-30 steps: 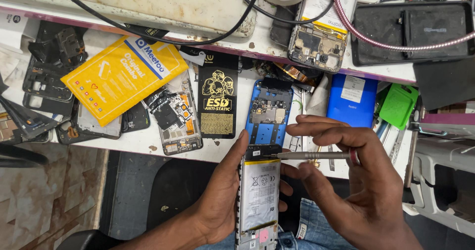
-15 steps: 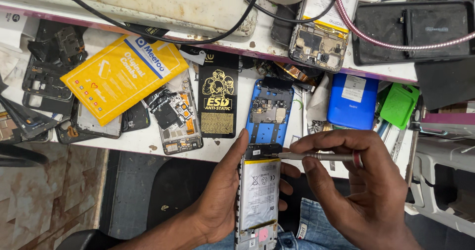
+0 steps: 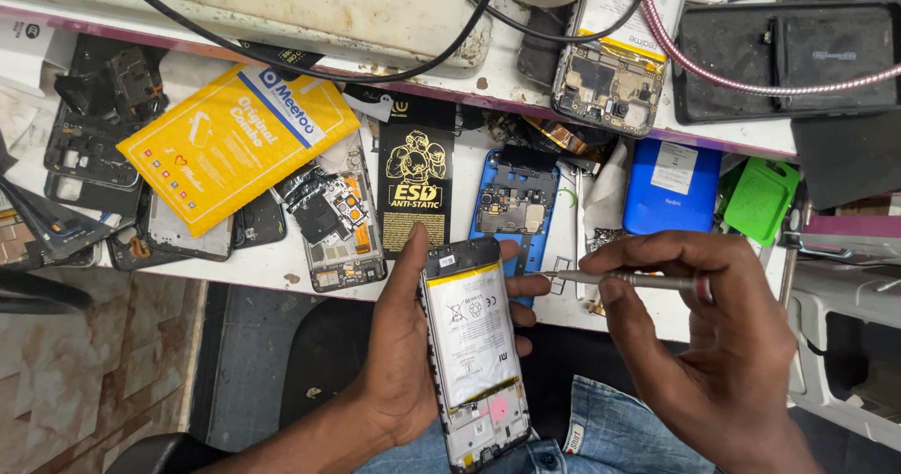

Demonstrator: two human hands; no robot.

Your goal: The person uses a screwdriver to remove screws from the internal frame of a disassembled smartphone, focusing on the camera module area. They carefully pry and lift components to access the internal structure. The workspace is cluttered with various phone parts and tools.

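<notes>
My left hand (image 3: 399, 361) grips an opened phone (image 3: 471, 347) with its back off, so the white battery and lower circuit board face up. My right hand (image 3: 713, 343) pinches a thin metal screwdriver (image 3: 624, 280) that lies almost level, its tip pointing left near the phone's upper right edge and my left fingertips. Both hands are held in front of the white workbench edge (image 3: 282, 267), above my lap in blue jeans.
On the bench lie a yellow padded envelope (image 3: 235, 141), a black anti-static bag (image 3: 416, 188), a blue phone frame with a board (image 3: 511, 202), a blue phone back (image 3: 671, 185), a green case (image 3: 760, 202), several stripped phone frames and black cables.
The phone now sits higher and more upright in my left hand. My right hand has drawn the screwdriver slightly right, its tip now beside the phone's edge rather than over its top.
</notes>
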